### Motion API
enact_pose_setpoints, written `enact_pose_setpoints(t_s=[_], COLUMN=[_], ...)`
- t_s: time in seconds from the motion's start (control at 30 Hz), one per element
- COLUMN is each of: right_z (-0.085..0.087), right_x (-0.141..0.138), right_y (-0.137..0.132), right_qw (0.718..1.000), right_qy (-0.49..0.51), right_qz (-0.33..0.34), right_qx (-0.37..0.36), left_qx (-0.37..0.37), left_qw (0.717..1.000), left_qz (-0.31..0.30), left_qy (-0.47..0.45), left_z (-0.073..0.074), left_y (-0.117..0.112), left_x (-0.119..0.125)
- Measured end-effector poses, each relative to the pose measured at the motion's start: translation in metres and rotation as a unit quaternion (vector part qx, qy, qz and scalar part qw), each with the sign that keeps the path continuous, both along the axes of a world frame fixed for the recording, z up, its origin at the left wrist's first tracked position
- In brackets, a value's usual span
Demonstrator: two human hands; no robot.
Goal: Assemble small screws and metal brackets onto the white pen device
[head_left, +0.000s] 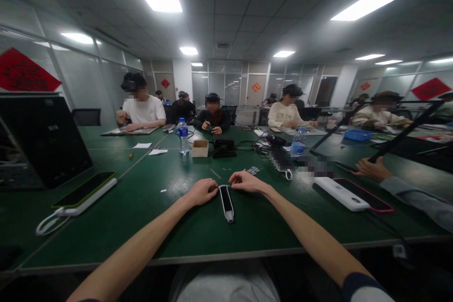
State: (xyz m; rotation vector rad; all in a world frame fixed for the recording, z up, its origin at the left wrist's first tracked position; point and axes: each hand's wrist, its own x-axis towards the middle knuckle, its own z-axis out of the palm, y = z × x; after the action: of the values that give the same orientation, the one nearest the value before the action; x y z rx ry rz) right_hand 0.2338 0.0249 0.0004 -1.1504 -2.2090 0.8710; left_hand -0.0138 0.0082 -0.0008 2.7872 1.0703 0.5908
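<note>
A slim pen-like device with a long black screen and a pale frame lies on the green table in front of me, its narrow tip toward me. My left hand rests on the table at the left of its far end, fingers curled together. On the other side, my right hand has its bent fingers closed near the same far end. A thin pale line crosses between the fingertips there. Whatever the fingers pinch is too small to make out.
Left are a phone and a white power bank; right, another white power bank. A water bottle, small box and cables stand ahead. A neighbour's hand holds a black frame. Several people sit opposite.
</note>
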Motion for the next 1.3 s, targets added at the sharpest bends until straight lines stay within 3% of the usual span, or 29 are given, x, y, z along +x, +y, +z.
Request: enact_pose_setpoints(t_s=[0.23, 0.57, 0.9, 1.3], right_z=[-0.0016, 0.0053, -0.0009, -0.0011], right_x=[-0.0019, -0.0041, -0.0041, -0.0047], right_y=[0.0000, -0.0068, -0.0018, -0.0033], right_qw=[0.998, 0.999, 0.998, 0.995], right_qy=[0.056, 0.052, 0.052, 0.096], right_qz=[0.013, -0.009, -0.005, 0.003], right_qx=[-0.030, 0.000, 0.021, -0.009], left_qx=[-0.003, -0.001, -0.006, 0.002], left_qw=[1.000, 1.000, 1.000, 1.000], left_qz=[0.004, 0.000, 0.002, -0.002], left_qy=[0.009, 0.008, 0.009, 0.003], left_z=[0.0027, 0.0010, 0.0012, -0.0017], left_y=[-0.0018, 0.0004, 0.0003, 0.0018], left_x=[-0.0003, -0.0010, -0.0001, -0.0007])
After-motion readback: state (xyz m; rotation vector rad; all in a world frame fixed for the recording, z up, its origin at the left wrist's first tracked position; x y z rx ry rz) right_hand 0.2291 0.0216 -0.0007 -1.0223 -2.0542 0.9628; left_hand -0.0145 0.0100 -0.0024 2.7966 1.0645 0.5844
